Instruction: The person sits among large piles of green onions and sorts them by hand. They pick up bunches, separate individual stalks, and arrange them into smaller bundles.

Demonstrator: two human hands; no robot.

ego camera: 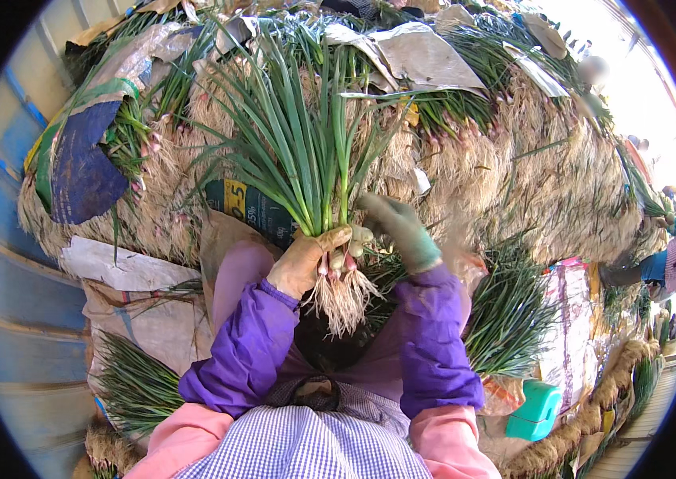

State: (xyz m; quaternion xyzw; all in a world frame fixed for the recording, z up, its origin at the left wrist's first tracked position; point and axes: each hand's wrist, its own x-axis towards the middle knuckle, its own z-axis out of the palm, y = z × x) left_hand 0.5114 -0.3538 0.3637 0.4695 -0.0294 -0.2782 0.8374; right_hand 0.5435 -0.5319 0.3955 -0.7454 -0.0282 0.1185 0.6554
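A bunch of green garlic plants [305,155] stands upright before me, leaves up, in the grip of my gloved left hand [299,263]. The fingers wrap the stems just above the pinkish bulbs [350,261], and pale stringy roots [344,302] hang below. My right hand [404,233], in a greenish dirty glove, is blurred just right of the stems. Its fingertips point toward the bunch; whether they touch it or hold anything I cannot tell. Purple sleeve covers reach both wrists.
Beyond my knees rises a large heap of green garlic [464,173], roots facing me, partly under sacking [428,57]. Loose greens lie left [134,383] and right [511,311]. A turquoise plastic box [534,410] sits at lower right. Another person's sleeve [654,266] shows far right.
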